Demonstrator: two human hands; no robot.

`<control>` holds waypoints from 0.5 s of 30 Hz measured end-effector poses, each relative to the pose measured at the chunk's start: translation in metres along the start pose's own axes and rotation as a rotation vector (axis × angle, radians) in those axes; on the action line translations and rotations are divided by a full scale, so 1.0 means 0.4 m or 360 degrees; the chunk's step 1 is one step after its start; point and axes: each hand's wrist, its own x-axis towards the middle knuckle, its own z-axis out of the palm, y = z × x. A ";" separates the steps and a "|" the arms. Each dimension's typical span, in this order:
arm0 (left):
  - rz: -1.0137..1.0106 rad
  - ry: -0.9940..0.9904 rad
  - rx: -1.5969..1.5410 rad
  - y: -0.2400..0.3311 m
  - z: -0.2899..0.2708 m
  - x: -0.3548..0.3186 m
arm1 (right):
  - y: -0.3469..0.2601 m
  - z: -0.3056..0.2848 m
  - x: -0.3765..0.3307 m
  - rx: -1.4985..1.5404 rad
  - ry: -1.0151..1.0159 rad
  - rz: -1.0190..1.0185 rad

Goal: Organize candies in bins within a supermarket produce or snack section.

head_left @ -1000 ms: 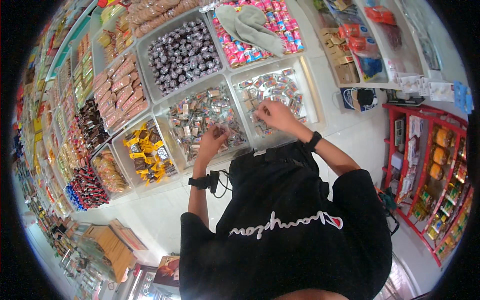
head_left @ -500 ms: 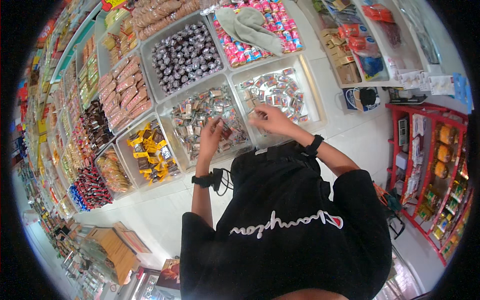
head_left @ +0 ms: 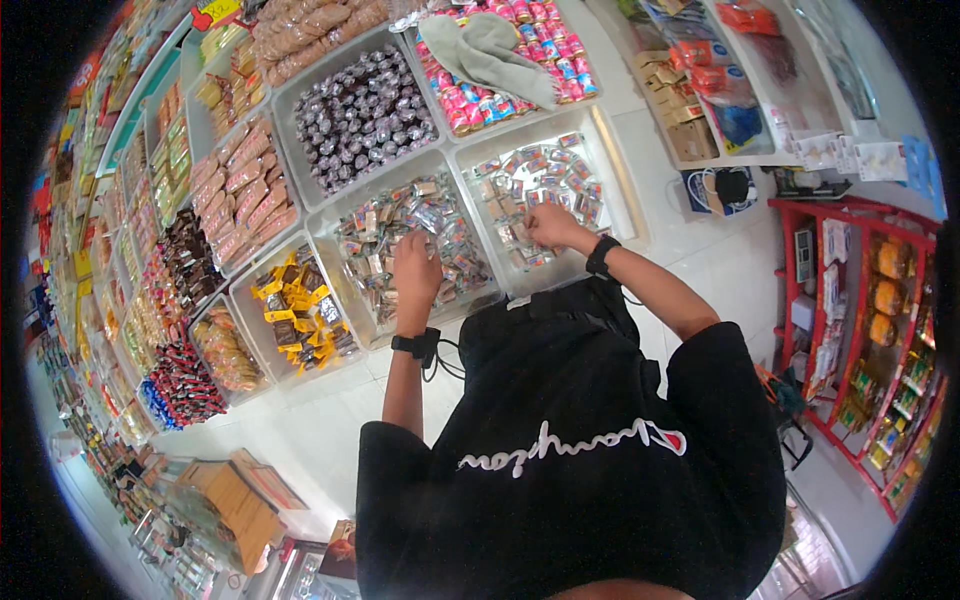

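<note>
Two clear plastic bins of small wrapped snack packets lie in front of me. My left hand [head_left: 417, 268] is over the left bin [head_left: 372, 325], its fingers bent down among the packets [head_left: 452, 232]. Over the right bin [head_left: 622, 212], my right hand [head_left: 556, 228] has its fingertips drawn together close to the packets [head_left: 563, 178] there. Whatever either hand pinches is hidden or too small to name. Packets cover the left bin densely, while white bottom shows between those in the right one.
Neighbouring bins hold purple-wrapped round candies [head_left: 365, 120], pink and blue candies under a grey cloth [head_left: 490, 55], yellow-wrapped sweets [head_left: 300, 310] and pink-labelled packets [head_left: 245, 195]. A red shelf rack [head_left: 790, 290] stands at the right. White storage bins [head_left: 700, 158] stand at the upper right.
My right hand has shifted right, further over the right bin. My left hand has moved slightly left, its fingers more curled over the packets. The view has shifted a little.
</note>
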 end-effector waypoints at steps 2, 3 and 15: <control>-0.0007 -0.0021 0.0057 -0.011 0.010 -0.011 | -0.010 0.005 0.004 0.0028 0.0126 -0.0062; -0.0005 -0.0042 0.0111 -0.014 0.018 -0.015 | -0.006 0.004 0.006 0.0058 0.0261 -0.0122; -0.0163 -0.0143 0.0066 -0.028 0.029 -0.009 | -0.013 0.012 0.003 -0.0123 0.0391 -0.0076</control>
